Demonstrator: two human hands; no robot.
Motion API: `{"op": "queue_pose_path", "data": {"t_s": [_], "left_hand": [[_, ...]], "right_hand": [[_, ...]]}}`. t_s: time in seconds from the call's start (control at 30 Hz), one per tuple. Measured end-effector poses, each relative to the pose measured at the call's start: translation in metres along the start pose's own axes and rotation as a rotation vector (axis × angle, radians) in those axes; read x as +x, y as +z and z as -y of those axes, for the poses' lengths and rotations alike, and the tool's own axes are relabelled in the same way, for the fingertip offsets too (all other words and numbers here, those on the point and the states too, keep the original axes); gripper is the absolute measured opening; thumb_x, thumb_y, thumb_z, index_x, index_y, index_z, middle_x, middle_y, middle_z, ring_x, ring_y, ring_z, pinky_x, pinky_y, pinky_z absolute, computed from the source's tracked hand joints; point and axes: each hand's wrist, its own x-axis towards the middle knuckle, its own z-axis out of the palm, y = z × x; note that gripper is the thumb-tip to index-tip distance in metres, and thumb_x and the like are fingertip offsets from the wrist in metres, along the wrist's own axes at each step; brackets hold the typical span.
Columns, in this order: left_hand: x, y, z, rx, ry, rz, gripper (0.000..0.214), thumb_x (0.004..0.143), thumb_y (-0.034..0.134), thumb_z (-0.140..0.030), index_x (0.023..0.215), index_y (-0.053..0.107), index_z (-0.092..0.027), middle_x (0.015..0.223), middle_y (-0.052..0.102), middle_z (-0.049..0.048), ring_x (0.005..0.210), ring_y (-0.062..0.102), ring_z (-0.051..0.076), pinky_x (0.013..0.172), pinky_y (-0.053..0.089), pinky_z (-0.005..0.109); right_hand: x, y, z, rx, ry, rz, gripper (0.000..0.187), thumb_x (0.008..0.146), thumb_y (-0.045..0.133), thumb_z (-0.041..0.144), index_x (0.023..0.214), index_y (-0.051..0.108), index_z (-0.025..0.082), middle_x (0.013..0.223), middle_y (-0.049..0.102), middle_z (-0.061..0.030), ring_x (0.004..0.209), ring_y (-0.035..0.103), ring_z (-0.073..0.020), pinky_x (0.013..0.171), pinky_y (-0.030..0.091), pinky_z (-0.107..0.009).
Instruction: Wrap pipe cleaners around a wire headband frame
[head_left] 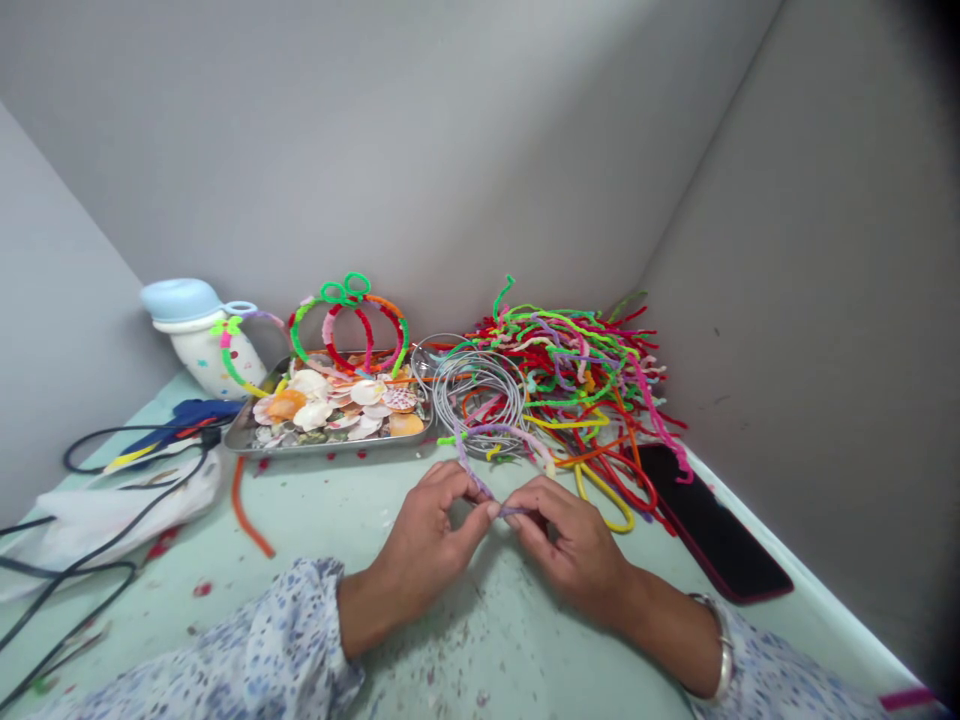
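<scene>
Both hands are close together above the table's middle, pinching one purple pipe cleaner [471, 468]. My left hand [429, 545] grips it between thumb and forefinger, with its fuzzy length rising behind the fingers. My right hand [571, 545] pinches the purple part just beside the left thumb. From there a multicoloured length of purple, pale pink and a green tip arches toward the wire. Right behind the hands lies a coil of grey wire [480, 395]. The fingers partly cover the spot where the pipe cleaner is held.
A metal tray [330, 448] of seashells holds finished-looking pipe-cleaner rings [367, 340]. Behind on the right is a heap of colourful pipe cleaners [577, 350]. A black phone [716, 525] lies at the right edge. At left are a white bottle [214, 350], black cable [161, 515] and plastic bag [112, 515].
</scene>
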Motion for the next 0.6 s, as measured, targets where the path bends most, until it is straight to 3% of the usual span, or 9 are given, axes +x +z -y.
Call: {"op": "queue_pose_path", "data": {"t_s": [0.17,0.4,0.6], "left_hand": [[-0.0038,0.0018,0.0041,0.01,0.037,-0.06,0.007,0.086,0.062,-0.021,0.083,0.057,-0.018,0.083,0.059,0.0025,0.081,0.056,0.019,0.075,0.044,0.033],[-0.0066,0.0006,0.0054,0.087,0.305,-0.077,0.015,0.087,0.053,-0.005,0.088,0.057,-0.02,0.088,0.061,0.0026,0.088,0.055,0.017,0.078,0.044,0.031],[-0.0053,0.0006,0.0078,0.154,0.384,-0.09,0.015,0.087,0.061,-0.01,0.097,0.065,-0.022,0.09,0.062,0.0041,0.089,0.057,0.018,0.076,0.047,0.03]], "right_hand": [[0.0016,-0.0006,0.0012,0.025,0.058,-0.021,0.009,0.091,0.052,0.016,0.093,0.061,0.019,0.078,0.057,-0.0016,0.067,0.055,-0.0136,0.061,0.042,-0.024],[0.0007,-0.0015,0.0057,0.049,0.147,-0.036,0.009,0.092,0.053,0.02,0.093,0.062,0.019,0.076,0.057,-0.0009,0.066,0.055,-0.0135,0.06,0.042,-0.024],[0.0005,-0.0021,0.0057,0.054,0.155,-0.029,0.01,0.093,0.052,0.022,0.092,0.062,0.02,0.078,0.057,-0.0015,0.069,0.057,-0.0147,0.062,0.044,-0.025]]}}
